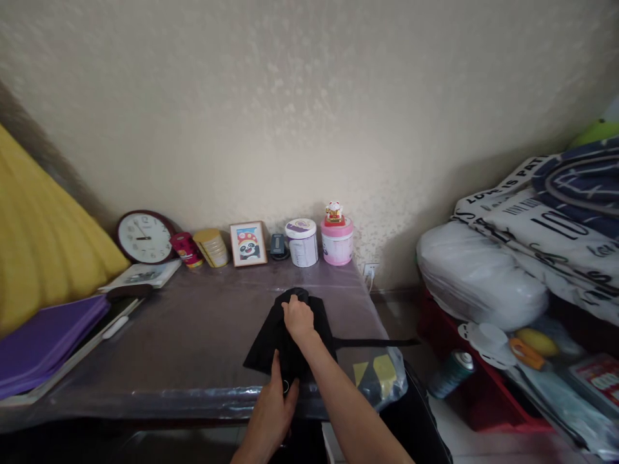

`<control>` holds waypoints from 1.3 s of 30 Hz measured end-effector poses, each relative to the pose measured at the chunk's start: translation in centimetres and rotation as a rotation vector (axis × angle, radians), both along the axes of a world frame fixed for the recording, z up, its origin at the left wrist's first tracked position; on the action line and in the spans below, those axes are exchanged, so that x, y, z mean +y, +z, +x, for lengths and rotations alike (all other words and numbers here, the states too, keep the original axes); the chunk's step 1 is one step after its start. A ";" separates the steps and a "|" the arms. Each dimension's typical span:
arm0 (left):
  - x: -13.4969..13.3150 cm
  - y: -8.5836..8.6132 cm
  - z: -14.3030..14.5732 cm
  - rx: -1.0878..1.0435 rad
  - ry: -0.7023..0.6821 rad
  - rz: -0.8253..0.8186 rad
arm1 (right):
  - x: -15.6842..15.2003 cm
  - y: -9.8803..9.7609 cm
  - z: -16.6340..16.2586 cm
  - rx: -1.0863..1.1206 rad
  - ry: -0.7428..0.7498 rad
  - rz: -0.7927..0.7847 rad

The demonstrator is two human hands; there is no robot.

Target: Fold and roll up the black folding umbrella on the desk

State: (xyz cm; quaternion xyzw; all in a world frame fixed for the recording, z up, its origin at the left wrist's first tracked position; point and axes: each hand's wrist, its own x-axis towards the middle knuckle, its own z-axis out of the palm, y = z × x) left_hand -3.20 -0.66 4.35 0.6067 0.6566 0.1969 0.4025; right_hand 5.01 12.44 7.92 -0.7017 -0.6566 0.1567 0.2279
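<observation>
Near the front edge of the bench (193, 335), right of its middle, the black cloth (264, 351) lies flat, the left hand (271, 412) pinching its near end thumb-on-top while the right hand (297, 320) bunches its fingers together, gripping the far end.

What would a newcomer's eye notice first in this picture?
Two bare hands on a black fabric item near the table edge catch the eye first: the left hand at its near end, the right hand at its far end. Next come the big yellow padded shape at far left and the round clock beside it.
</observation>
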 end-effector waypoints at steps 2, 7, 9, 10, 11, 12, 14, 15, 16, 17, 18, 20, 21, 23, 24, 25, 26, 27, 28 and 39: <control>0.1 0.0 0.0 0.038 -0.004 0.001 | -0.1 -0.1 -0.2 -0.031 0.025 -0.007; -0.1 0.2 0.1 0.058 0.053 0.023 | -0.4 -0.4 -0.5 -0.121 0.069 -0.015; -0.2 0.4 0.2 0.024 0.091 0.069 | -0.6 -0.5 -0.5 -0.147 0.075 0.004; -0.3 0.5 0.2 0.015 0.100 0.101 | -0.7 -0.6 -0.5 -0.157 0.078 0.017; -0.3 0.6 0.3 0.017 0.102 0.129 | -0.8 -0.7 -0.5 -0.166 0.085 0.035; -0.4 0.8 0.3 0.025 0.097 0.151 | -0.8 -0.9 -0.5 -0.171 0.093 0.056; -0.4 1.0 0.3 0.053 0.064 0.162 | -1.0 -1.1 -0.5 -0.172 0.111 0.103; -0.3 1.1 0.3 0.066 0.039 0.146 | -1.0 -1.3 -0.4 -0.165 0.122 0.126; -0.3 1.1 0.2 0.070 0.018 0.120 | -1.1 -1.4 -0.3 -0.151 0.132 0.149; -0.3 1.1 0.2 0.061 0.000 0.088 | -1.3 -1.4 -0.2 -0.130 0.143 0.177; -0.2 1.1 0.2 0.042 -0.014 0.057 | -1.6 -1.5 0.1 -0.100 0.162 0.209; -0.1 1.1 0.2 -0.018 -0.018 0.019 | -2.5 -1.5 0.7 -0.011 0.241 0.294; -0.1 1.0 0.2 -0.053 -0.013 0.013 | -3.1 -1.5 1.1 0.042 0.297 0.342; -0.1 1.0 0.3 -0.118 -0.010 0.002 | -4.6 -1.5 1.9 0.140 0.423 0.425; -0.1 1.1 0.3 -0.143 -0.006 -0.008 | -5.3 -1.6 2.3 0.173 0.477 0.453; -0.1 1.0 0.4 -0.163 -0.003 -0.020 | -6.0 -1.7 2.6 0.191 0.520 0.473; -0.1 1.0 0.4 -0.176 0.001 -0.030 | -6.4 -1.9 2.9 0.196 0.549 0.487; 0.0 0.9 0.5 -0.187 0.009 -0.040 | -6.7 -2.2 3.2 0.186 0.566 0.496; 0.0 0.8 0.5 -0.192 0.020 -0.046 | -6.7 -2.4 3.4 0.168 0.572 0.501; 0.0 1.2 1.0 -0.237 0.064 -0.045 | 3.4 -4.8 5.4 0.087 0.457 0.444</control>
